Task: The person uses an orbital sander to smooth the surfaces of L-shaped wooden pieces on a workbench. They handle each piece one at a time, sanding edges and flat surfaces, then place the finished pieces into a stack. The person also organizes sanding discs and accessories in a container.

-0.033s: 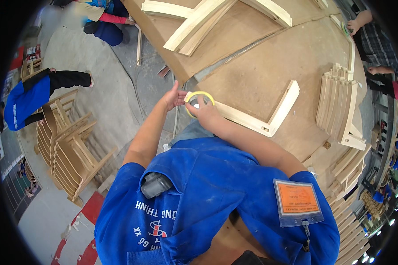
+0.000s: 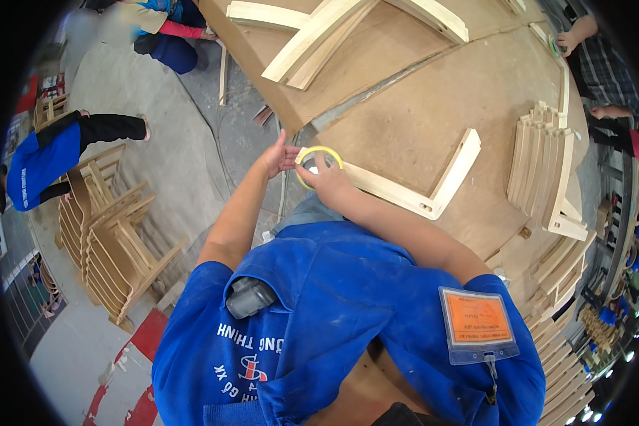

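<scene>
A roll of yellow tape is in my right hand, whose fingers close on the ring at the end of a pale wooden frame piece. That L-shaped frame piece lies partly on the table, one arm reaching toward me and the other rising at the right, with a slot near its corner. My left hand is at the piece's left end, thumb raised and fingers stretched out against or just behind it. Whether tape is stuck to the wood there is hard to make out.
Curved wooden parts lie at the table's far side. A stack of wooden frames stands at the right. Left on the floor are more stacked chair parts. A co-worker in blue is at the left; others work at the far corners.
My right hand and the tape roll have shifted very slightly left. The left hand and the wooden piece look the same.
</scene>
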A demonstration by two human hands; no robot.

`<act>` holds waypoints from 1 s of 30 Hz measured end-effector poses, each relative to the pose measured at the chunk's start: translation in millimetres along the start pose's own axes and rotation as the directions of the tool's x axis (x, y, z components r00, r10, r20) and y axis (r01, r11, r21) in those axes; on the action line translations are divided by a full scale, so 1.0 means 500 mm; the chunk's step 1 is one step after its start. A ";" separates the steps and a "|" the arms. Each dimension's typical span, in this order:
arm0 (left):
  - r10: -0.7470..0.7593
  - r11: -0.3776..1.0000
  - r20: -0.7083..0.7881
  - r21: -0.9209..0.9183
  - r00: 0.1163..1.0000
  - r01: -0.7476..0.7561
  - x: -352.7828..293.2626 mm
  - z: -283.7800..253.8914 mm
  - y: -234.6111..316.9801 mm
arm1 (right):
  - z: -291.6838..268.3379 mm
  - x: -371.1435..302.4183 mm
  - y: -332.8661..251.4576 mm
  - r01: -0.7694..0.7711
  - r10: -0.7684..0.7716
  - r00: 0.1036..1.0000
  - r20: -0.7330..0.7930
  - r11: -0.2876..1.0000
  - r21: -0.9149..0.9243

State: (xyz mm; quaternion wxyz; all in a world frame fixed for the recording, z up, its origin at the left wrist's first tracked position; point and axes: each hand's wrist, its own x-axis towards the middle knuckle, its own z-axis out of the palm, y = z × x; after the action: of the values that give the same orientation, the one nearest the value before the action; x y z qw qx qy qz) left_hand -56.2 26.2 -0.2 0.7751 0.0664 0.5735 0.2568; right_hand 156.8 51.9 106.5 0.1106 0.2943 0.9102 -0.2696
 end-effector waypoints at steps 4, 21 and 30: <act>-0.027 1.000 -0.018 0.008 0.999 0.028 -0.007 0.002 0.010 | -0.001 0.019 -0.006 -0.035 0.035 0.999 0.027 0.999 -0.004; -0.021 0.997 -0.117 0.075 0.993 0.029 0.028 -0.004 0.016 | 0.010 -0.006 0.018 -0.018 0.020 0.999 -0.038 0.999 0.039; 0.202 0.911 -0.232 0.400 0.952 -0.096 0.050 0.042 -0.010 | 0.032 -0.211 0.113 -0.332 0.331 0.943 0.031 0.933 0.141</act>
State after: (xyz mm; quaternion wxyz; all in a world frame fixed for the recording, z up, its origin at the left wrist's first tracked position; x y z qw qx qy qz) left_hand -30.1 38.0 -16.8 0.6401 0.2256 0.7053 0.2049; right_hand 275.7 31.3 107.3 0.1358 0.4498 0.8252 -0.3134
